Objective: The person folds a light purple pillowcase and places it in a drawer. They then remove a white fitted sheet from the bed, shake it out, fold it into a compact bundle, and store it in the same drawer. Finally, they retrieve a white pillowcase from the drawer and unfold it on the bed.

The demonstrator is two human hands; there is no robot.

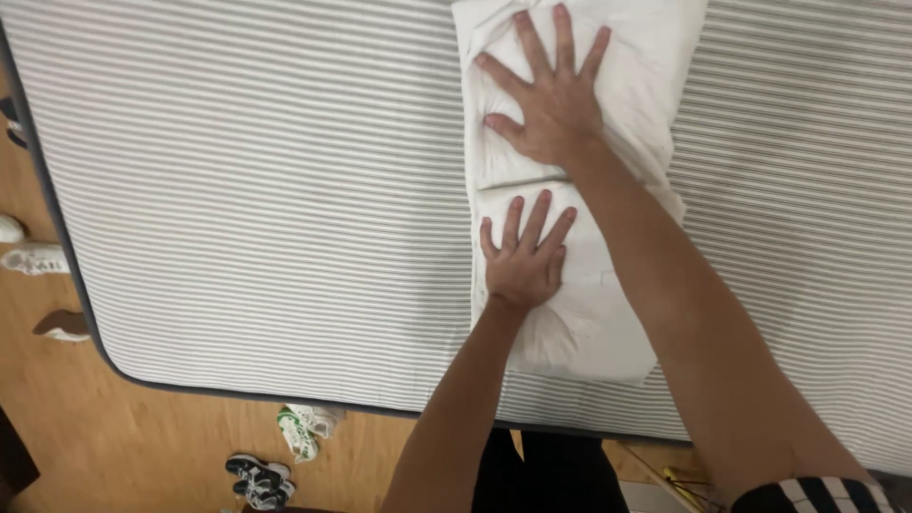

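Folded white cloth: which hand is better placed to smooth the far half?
Right. The right hand already lies spread flat on the far half of the folded white cloth; the left hand presses the near half, by the crease.

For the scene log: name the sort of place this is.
Probably a bedroom at home. A bare striped mattress fills the view, both hands press folded white bedding flat on it, and sneakers lie on the wooden floor alongside.

Your left hand (525,263) and right hand (554,100) press flat, fingers (535,46) spread, on a folded white sheet (579,323). It lies on a striped mattress (266,190). Shoes (306,429) sit on the wood floor (142,446).
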